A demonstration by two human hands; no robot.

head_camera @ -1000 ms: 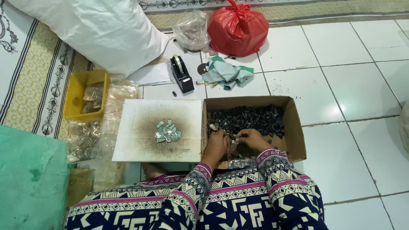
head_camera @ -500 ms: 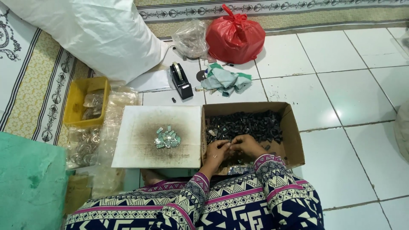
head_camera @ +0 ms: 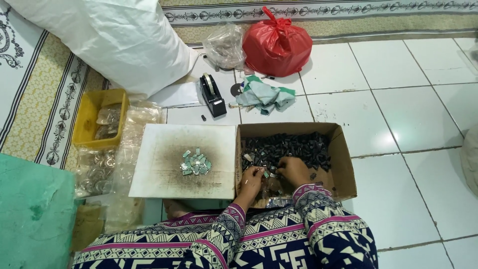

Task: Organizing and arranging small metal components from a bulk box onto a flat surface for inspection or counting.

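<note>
While flat: cardboard box (head_camera: 343,164), long axis left-right.

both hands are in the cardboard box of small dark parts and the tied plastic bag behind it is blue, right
Not quite: the tied plastic bag is red, as the head view shows. Both hands, left hand and right hand, are in the cardboard box of small dark parts.

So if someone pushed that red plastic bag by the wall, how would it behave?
The red plastic bag looks thin and bulging, so it would probably dent and slump rather than slide stiffly. Its knotted top should keep the contents in. The rounded shape suggests soft or loose filling; its weight cannot be told.
</note>
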